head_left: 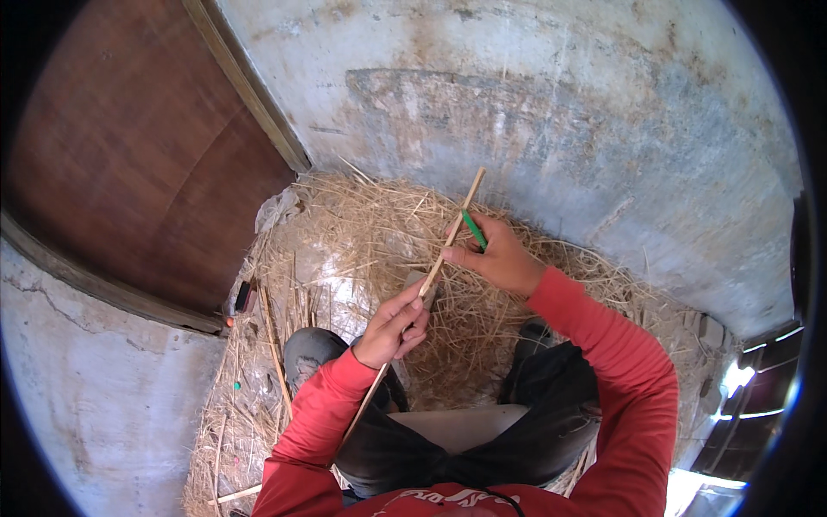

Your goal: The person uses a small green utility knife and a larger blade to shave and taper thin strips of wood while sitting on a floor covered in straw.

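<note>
Hands [396, 329] hold a wooden strip [432, 273], the right also a green tool [474, 229].

"Condition of the door [146, 164]?"

"Brown, set in a weathered wooden frame [250, 86]."

"And the wall ahead [603, 155]?"

"Pale, heavily stained, a rough grey band across its middle. The left-hand wall [103, 405] shows a crack near the frame."

"Floor [338, 284]?"

"Strewn with straw-like litter [370, 207]. One crumpled pale sheet [277, 209] near the frame's corner; one dark object [245, 296], kind unclear, beside the door; one small green piece [237, 385] in the litter."
</note>
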Demonstrator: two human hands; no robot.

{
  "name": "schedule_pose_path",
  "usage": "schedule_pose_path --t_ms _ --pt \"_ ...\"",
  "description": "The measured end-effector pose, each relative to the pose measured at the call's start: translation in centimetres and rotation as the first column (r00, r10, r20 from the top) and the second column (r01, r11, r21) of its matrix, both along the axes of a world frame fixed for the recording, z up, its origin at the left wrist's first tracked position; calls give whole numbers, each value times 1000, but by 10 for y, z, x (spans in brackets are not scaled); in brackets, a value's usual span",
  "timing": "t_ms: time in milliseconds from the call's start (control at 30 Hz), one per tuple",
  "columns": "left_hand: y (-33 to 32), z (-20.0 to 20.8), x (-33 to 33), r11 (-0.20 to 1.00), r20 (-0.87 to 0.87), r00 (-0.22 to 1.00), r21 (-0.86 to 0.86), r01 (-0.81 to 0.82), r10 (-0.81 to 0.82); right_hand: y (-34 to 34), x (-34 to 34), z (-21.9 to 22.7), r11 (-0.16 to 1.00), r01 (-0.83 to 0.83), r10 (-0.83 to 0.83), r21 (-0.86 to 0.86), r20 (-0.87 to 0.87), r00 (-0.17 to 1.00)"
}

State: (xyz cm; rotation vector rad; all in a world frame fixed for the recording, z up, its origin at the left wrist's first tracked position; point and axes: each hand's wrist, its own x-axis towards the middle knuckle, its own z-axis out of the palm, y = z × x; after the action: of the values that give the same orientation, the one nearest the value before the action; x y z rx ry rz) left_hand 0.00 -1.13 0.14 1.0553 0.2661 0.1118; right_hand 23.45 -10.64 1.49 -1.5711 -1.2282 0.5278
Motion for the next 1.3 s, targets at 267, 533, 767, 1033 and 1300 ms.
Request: schedule_pose_path --t_ms 267,533,767,1033,1300 --pt "-2 3 4 990 -7 996 108 -88 90 -19 -5 31 980 -57 99 -190 220 970" --pt "0 -8 0 989 -36 994 116 -96 100 -21 -22 25 984 38 25 -177 342 939" --pt "2 -12 -3 982 -28 989 123 -140 145 -21 -35 10 982 -110 165 -150 429 888" --pt "-11 -3 -8 991 4 1000 133 15 -16 -14 128 -46 841 532 -527 100 376 762" --pt "0 10 -9 997 16 998 52 -58 58 -42 81 27 902 432 -428 -8 119 896"
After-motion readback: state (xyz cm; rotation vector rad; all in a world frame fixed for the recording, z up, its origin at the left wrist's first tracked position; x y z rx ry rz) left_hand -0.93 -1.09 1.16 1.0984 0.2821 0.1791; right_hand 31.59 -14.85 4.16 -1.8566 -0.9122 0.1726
